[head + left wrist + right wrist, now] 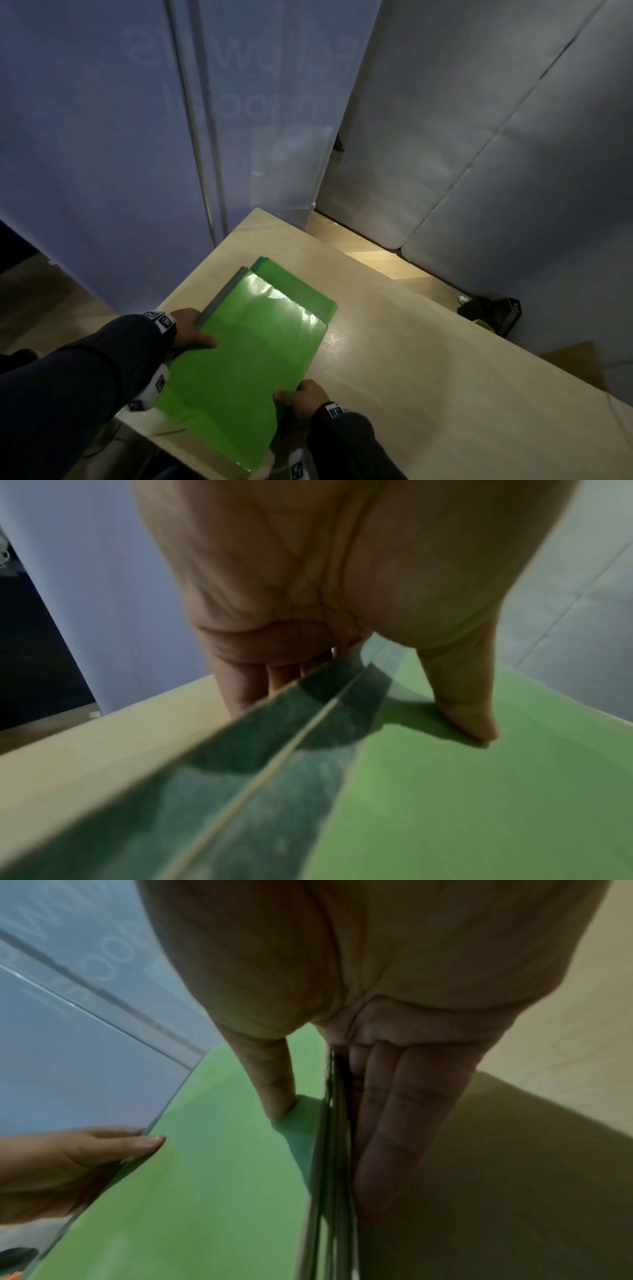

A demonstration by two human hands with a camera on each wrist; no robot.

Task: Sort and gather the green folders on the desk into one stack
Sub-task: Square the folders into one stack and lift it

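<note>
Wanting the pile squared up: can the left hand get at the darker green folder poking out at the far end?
Probably yes: the left hand grips the stack's left edge, and the darker green folder lies uncovered beyond.

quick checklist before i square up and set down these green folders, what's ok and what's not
1. Left hand grips the stack's left edge, thumb on top, fingers beneath: ok.
2. Right hand grips the near right edge, thumb on top, fingers under the layered edges: ok.
3. Held green folders aligned with each other: not ok, a darker edge sticks out on the left.
4. Held stack lined up with the folder on the desk: not ok, that one is offset toward the far right.
5. Desk surface beside the folders free: ok.
6. Any green folders out of view: cannot tell.
</note>
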